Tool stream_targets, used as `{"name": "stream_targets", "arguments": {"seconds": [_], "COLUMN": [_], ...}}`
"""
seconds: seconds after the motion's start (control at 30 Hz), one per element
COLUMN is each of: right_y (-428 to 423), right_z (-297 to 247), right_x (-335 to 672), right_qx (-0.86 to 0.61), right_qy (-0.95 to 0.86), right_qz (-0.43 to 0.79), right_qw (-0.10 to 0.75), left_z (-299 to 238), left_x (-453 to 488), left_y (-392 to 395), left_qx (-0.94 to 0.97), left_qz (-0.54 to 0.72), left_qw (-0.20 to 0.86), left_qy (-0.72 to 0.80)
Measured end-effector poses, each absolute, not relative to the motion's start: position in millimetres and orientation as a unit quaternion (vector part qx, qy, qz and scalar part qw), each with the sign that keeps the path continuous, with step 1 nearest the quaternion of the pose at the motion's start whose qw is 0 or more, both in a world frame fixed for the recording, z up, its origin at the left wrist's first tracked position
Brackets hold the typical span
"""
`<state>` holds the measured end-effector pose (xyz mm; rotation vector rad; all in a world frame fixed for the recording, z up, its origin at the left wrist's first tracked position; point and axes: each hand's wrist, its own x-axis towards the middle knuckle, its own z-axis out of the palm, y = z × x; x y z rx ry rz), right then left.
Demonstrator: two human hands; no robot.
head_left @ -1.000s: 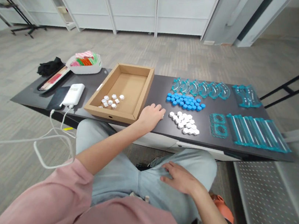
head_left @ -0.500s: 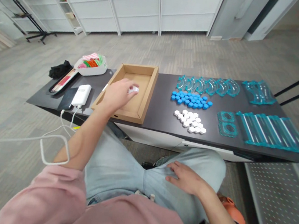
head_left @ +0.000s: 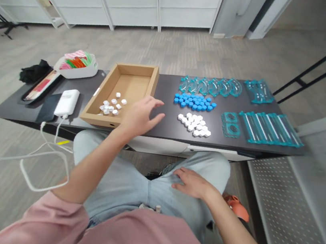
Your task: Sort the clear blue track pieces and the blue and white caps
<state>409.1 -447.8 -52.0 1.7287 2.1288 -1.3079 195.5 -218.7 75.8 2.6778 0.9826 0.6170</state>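
My left hand (head_left: 142, 116) hovers over the near right corner of the cardboard box (head_left: 153, 81), thumb and fingers apart and nothing between them. Several white faceted pieces (head_left: 114, 101) lie loose inside the box, toward its near left. To the right of the hand, a cluster of white hexagonal pieces (head_left: 194, 123) rests on the dark table (head_left: 167, 94). Just behind that cluster are many blue hexagonal pieces (head_left: 194, 101). My right hand (head_left: 191, 182) lies flat on my thigh with its fingers spread, holding nothing.
Clear parts with teal edges stand on the right: curved ones (head_left: 212, 87), square frames (head_left: 230, 124) and long panels (head_left: 271, 129). On the left are a white power bank (head_left: 67, 102) with cables, a white basket (head_left: 80, 72) of colourful items and a black cloth (head_left: 35, 71).
My left hand has moved right from inside the box to its right edge and no longer holds a white piece. My right hand stays on my thigh. The view has shifted right.
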Motion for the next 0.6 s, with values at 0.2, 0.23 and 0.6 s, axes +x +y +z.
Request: {"name": "stream_targets", "arguments": {"seconds": [0.2, 0.23, 0.6], "right_y": [-448.3, -448.6, -451.0], "right_z": [-58.2, -58.6, -48.7], "right_x": [411.0, 411.2, 410.1], "right_qx": [0.573, 0.573, 0.584], "right_qy": [0.701, 0.702, 0.695], "right_qz": [-0.423, -0.421, -0.418], "right_qw": [0.040, 0.040, 0.030], "left_z": [34.7, 28.2, 0.3], "left_x": [286.7, 298.0, 342.8], "left_y": [-262.6, -261.9, -239.7], "left_qx": [0.948, 0.951, 0.970], "left_qz": [0.147, 0.139, 0.104], "left_qw": [0.128, 0.119, 0.111], "left_qy": [0.251, 0.249, 0.189]}}
